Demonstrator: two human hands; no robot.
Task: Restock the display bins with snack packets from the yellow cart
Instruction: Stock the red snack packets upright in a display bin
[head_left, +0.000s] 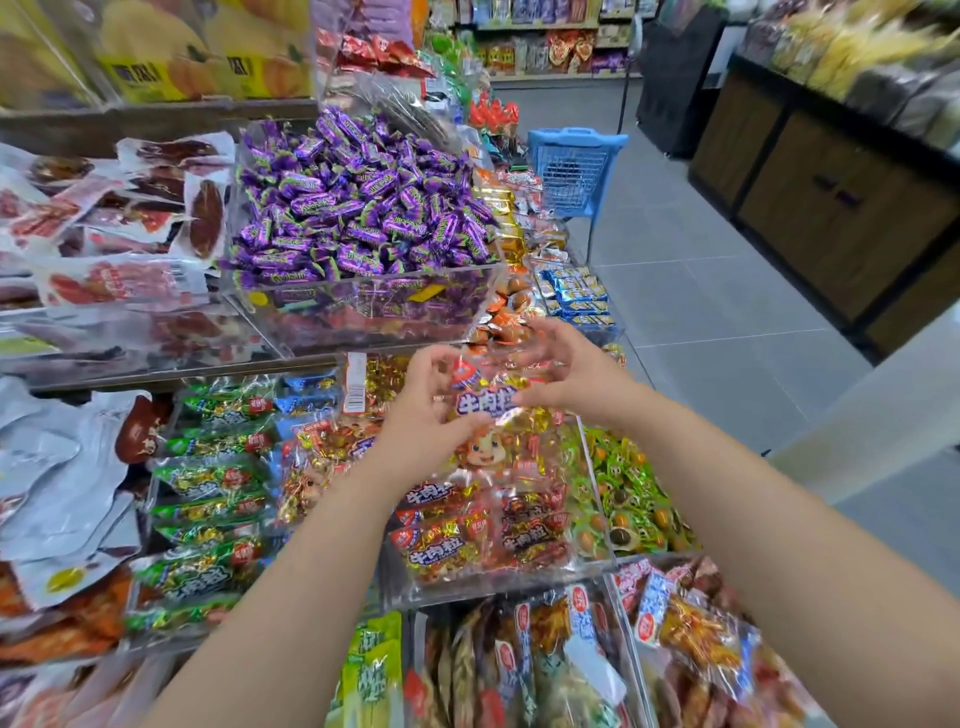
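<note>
My left hand (426, 415) has its fingers curled round the upper left edge of the clear bag of snack packets (493, 457). My right hand (569, 376) pinches the bag's top right, thumb on the printed label. Its fingers (540, 340) are smeared by blur. The bag hangs at frame centre over the acrylic display bin (498, 577) of red-and-gold packets and hides most of it. I cannot tell whether the bag's bottom touches them. My forearms cover parts of the bins near the lower edge, which are cut off. Just above my knuckles juts the front wall of the purple candy bin (358, 291). On the right, grey floor (727, 312) lies open up to a blue basket (571, 166).
</note>
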